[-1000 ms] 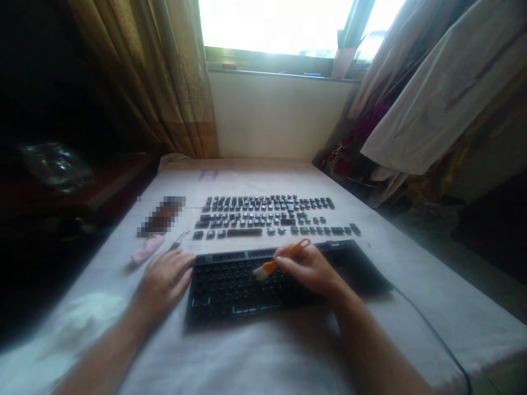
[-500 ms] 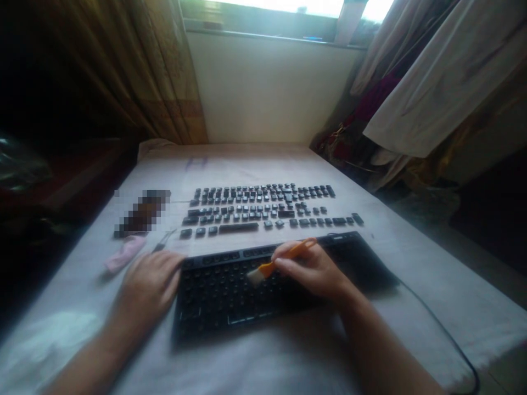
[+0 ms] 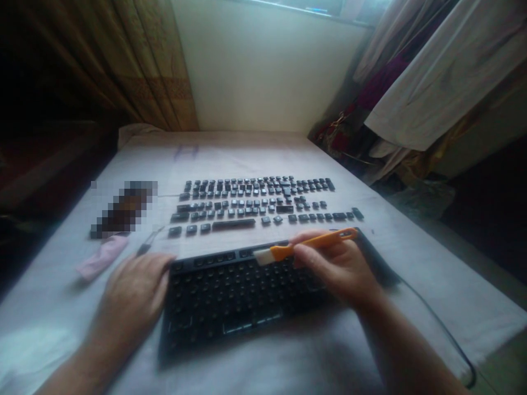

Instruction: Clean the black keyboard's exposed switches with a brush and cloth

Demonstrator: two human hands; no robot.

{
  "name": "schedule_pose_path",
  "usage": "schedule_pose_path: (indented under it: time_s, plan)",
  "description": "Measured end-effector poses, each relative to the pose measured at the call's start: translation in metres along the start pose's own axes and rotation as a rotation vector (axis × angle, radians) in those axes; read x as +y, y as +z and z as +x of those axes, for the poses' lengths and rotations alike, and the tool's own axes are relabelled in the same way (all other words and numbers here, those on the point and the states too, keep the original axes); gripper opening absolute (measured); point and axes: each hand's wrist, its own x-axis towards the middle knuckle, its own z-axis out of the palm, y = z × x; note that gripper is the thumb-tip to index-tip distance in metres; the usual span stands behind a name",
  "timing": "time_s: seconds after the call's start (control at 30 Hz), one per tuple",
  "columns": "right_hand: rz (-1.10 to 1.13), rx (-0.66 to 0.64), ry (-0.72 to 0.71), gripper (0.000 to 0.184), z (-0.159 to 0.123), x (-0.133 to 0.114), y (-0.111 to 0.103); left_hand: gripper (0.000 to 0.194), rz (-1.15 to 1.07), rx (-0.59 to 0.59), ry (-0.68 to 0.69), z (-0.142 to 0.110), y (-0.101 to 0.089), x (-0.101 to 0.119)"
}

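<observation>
A black keyboard (image 3: 230, 296) with its keycaps off lies across the cloth in front of me. My left hand (image 3: 135, 285) grips its upper left side, fingers at the edge and thumb out of sight. In my right hand (image 3: 329, 258) is an orange-handled brush (image 3: 317, 241), pinched between thumb and fingers. Its pale bristles (image 3: 263, 257) are over the keyboard's upper rows; whether they touch it I cannot tell. Behind the keyboard, loose black keycaps (image 3: 242, 204) are set out in rows, with the long space bar (image 3: 234, 224) in the nearest row.
A white cloth (image 3: 230, 156) covers the table. At the left lie a pink cloth (image 3: 102, 258), a thin tool with a dark end (image 3: 144, 249) and a blurred-out item (image 3: 127, 211). The keyboard's cable (image 3: 436, 318) runs off right. Garments (image 3: 420, 104) hang at the right.
The brush has moved up and to the right over the keyboard, its handle now more level. My left hand still holds the left side. The view has tilted down slightly.
</observation>
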Motion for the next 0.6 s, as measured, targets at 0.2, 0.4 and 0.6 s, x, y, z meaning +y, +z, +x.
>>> schedule_pose_path:
  time_s: [0.2, 0.4, 0.6]
  plan:
    - [-0.165, -0.019, -0.183, 0.011, 0.005, -0.006, -0.014, 0.029, -0.040, -0.006, -0.008, -0.001, -0.001, 0.000]
    - [-0.187, 0.096, -0.269, 0.018, -0.008, 0.011, -0.005, 0.028, -0.017, 0.006, 0.029, 0.002, -0.005, -0.001]
    - [-0.187, -0.023, -0.335, 0.019, -0.013, 0.011, 0.000, 0.027, -0.043, -0.004, 0.030, 0.003, -0.006, -0.002]
